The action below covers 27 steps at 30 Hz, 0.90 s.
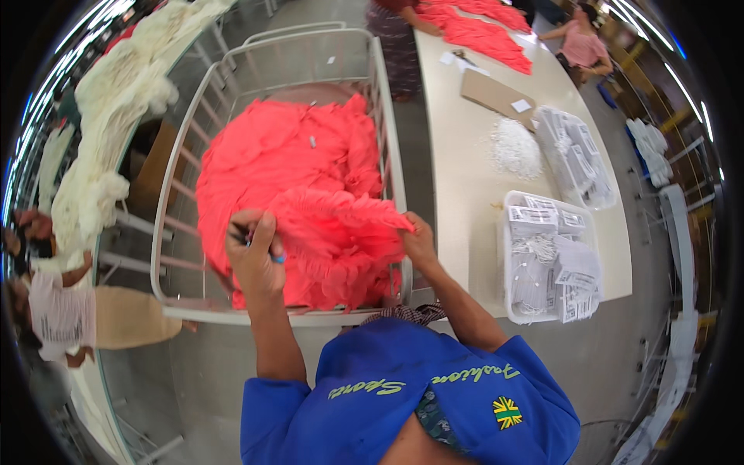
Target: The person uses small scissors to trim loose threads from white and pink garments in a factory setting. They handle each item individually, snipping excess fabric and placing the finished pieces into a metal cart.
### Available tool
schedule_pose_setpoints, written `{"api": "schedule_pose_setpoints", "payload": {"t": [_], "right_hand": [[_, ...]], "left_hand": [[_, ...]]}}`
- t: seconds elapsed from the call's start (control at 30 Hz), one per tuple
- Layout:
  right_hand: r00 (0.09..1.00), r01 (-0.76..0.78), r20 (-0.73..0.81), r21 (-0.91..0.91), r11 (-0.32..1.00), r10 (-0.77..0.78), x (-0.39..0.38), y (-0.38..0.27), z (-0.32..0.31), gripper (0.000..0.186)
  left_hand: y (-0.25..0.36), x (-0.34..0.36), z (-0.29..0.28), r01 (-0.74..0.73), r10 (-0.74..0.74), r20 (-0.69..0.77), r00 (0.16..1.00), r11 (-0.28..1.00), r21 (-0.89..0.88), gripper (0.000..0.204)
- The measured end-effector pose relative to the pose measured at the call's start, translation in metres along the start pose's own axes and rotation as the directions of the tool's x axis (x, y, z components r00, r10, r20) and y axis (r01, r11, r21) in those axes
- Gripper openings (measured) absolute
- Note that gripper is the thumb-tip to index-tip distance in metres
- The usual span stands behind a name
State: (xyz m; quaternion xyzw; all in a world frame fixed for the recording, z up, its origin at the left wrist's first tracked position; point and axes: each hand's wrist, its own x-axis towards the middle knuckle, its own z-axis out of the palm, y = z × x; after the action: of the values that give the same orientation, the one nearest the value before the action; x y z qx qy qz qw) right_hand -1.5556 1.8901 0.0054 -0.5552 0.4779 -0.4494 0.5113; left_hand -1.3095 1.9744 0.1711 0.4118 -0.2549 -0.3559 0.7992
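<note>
A pile of coral-pink fabric pieces (287, 147) fills a metal wire trolley (159, 256) in front of me. My left hand (257, 248) is closed around the left end of a raised, ruffled pink garment (333, 225), along with a small dark item with a blue part, too hidden to identify. My right hand (418, 240) pinches the garment's right edge, so it spans between both hands over the pile.
A pale table (457, 170) at right holds tag-filled plastic bins (508, 256), white bits (511, 147), cardboard (488, 97) and pink fabric (496, 39). Cream fabric (101, 93) covers the left table. Co-workers stand at far left (62, 310) and beyond the right table (581, 46).
</note>
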Motion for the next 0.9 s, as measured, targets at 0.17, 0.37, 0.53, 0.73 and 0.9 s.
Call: {"api": "schedule_pose_setpoints", "payload": {"t": [0.17,0.37,0.53,0.73,0.9], "right_hand": [[0.95,-0.288,0.256,0.484,0.826,0.181,-0.007,-0.049,-0.01,0.011],[0.89,-0.452,0.403,0.727,0.517,0.211,-0.017,-0.089,-0.026,0.033],[0.89,-0.452,0.432,0.794,0.406,0.146,-0.023,-0.099,-0.03,0.045],[0.892,-0.437,0.451,0.832,0.343,0.043,-0.031,-0.102,-0.039,0.05],[0.883,-0.448,0.47,0.841,0.303,-0.001,-0.035,-0.109,-0.04,0.057]], "left_hand": [[-0.012,0.008,-0.018,0.045,-0.047,-0.057,0.997,0.998,-0.033,0.016],[-0.022,0.008,-0.027,0.086,-0.088,-0.035,0.995,0.995,-0.054,0.015],[-0.025,0.006,-0.031,0.119,-0.119,-0.045,0.992,0.993,-0.007,0.014],[-0.034,0.005,-0.032,0.155,-0.155,-0.012,0.988,0.988,-0.003,0.016],[-0.032,0.003,-0.026,0.173,-0.173,-0.011,0.985,0.985,0.001,0.014]]}}
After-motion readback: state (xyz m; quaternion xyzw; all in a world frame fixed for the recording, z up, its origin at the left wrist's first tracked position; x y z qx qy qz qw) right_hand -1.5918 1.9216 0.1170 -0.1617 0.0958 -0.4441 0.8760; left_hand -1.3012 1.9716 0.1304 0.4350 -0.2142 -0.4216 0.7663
